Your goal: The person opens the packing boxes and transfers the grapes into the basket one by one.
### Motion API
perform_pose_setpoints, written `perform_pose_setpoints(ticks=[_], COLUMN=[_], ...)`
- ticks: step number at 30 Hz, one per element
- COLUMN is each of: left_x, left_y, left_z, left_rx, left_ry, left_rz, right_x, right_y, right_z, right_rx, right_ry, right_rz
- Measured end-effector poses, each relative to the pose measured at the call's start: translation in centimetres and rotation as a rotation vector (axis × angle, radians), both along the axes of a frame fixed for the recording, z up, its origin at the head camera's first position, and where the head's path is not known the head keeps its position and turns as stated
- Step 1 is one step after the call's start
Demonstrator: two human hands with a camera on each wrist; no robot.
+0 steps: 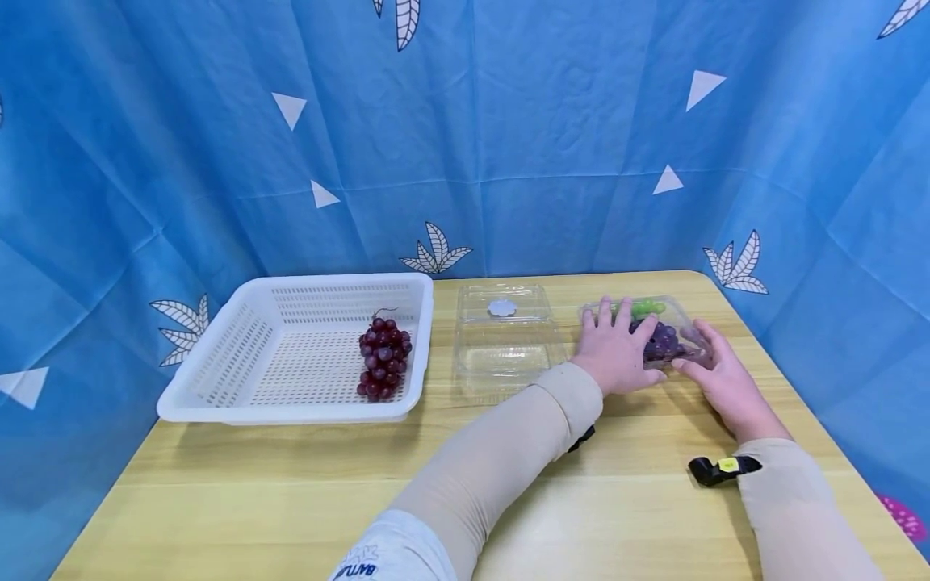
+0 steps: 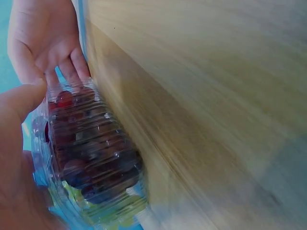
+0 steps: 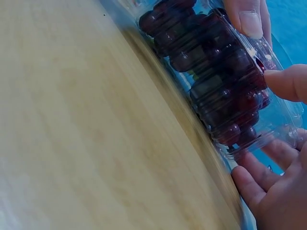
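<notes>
While a white basket (image 1: 291, 415) with red grapes (image 1: 383, 359) stands at the centre-left of the frame, a filled clear box (image 1: 678, 320) lies at the centre-right. On this box the left hand (image 1: 613, 355) rests with fingers spread wide, and the right hand (image 1: 730, 383) touches its right end, thumb and fingers wide apart.

Blue curtain (image 1: 552, 121), white triangles (image 1: 702, 89), leaf prints (image 1: 438, 242), pale wooden table (image 1: 254, 500)

Hands: two, left hand (image 1: 613, 353) and right hand (image 1: 726, 381), both at the filled container (image 1: 677, 315). Clear containers: two; filled container at the grip, open container (image 1: 508, 359) left of it. White basket (image 1: 291, 414): one, farther left of the grip, holding one red grape bunch (image 1: 383, 360). Table (image 1: 291, 500): one, beneath the grip. Dark grapes (image 1: 661, 343) within the filled container: not countable.
</notes>
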State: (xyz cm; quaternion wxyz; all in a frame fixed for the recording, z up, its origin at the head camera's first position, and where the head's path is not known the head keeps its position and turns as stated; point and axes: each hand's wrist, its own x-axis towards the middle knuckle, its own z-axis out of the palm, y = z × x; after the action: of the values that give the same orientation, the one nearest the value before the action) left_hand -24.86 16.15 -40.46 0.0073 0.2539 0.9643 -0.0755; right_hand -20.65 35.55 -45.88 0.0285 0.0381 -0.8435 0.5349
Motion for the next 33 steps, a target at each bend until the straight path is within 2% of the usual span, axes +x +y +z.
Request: perform_pose_setpoints(ticks=[7, 12, 17, 22, 25, 30, 33], left_x=[-0.3, -0.3, -0.1, 0.2, 0.4, 0.4, 0.4], left_y=[-0.5, -0.8, -1.0, -0.9, -0.9, -0.8, -0.9], left_z=[-0.4, -0.4, -0.4, -0.7, -0.8, -1.2, -1.2], left_rx=[0.024, -0.012, -0.040, -0.014, 0.002, 0.022, 0.022], left_ry=[0.033, 0.037, 0.042, 0.045, 0.053, 0.046, 0.045], left_rz=[0.004, 0.004, -0.025, -0.055, -0.066, -0.059, -0.049], right_x=[-0.3, -0.4, -0.2, 0.3, 0.5, 0.5, 0.5], right_y=[-0.5, -0.8, -0.8, -0.7, -0.7, -0.9, -1.1], right_z=[0.0, -0.2, -0.1, 0.2, 0.2, -0.3, -0.7], right_rx=[-0.016, -0.034, -0.016, 0.002, -0.029, -0.070, -0.052], right_ry=[0.019, 0.009, -0.008, -0.041, -0.044, -0.023, 0.000], right_rz=[0.012, 0.024, 0.046, 0.059, 0.071, 0.080, 0.068])
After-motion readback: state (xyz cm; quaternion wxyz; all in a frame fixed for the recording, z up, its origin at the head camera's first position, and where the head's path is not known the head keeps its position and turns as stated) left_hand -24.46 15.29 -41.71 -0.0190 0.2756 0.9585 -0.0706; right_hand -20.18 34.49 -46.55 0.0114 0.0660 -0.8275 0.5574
